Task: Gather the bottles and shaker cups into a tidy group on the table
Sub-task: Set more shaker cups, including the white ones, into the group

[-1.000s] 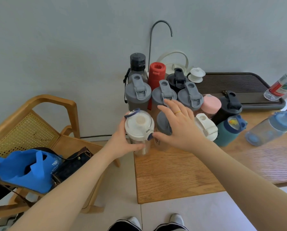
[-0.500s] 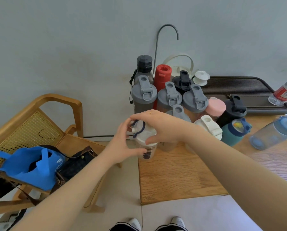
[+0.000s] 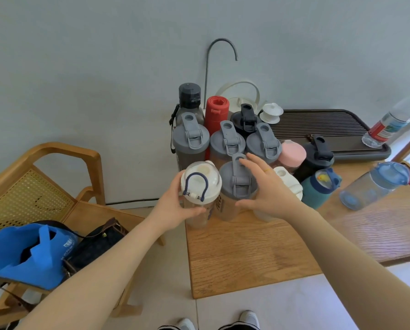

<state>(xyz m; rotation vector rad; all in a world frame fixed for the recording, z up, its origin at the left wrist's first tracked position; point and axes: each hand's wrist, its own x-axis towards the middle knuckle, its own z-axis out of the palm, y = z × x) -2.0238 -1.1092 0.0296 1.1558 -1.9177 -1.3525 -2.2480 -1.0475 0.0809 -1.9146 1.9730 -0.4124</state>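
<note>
A clear shaker bottle with a white lid and dark blue loop stands at the wooden table's near-left corner, and my left hand grips its side. Right beside it is a grey-lidded shaker. My right hand hovers at that shaker's right side with fingers spread, holding nothing. Behind stand three grey-lidded shakers, a red bottle and a dark bottle. To the right are a pink-lidded cup, a black shaker, a white-lidded cup and a teal bottle.
A clear blue bottle lies on its side at the right. A plastic water bottle rests on the dark slatted tray. A wooden chair at the left holds a blue bag and a black handbag.
My right hand came off the white lid and moved right to the grey-lidded shaker. The white-lidded bottle was turned so its loop faces me, with my left hand still on it.
</note>
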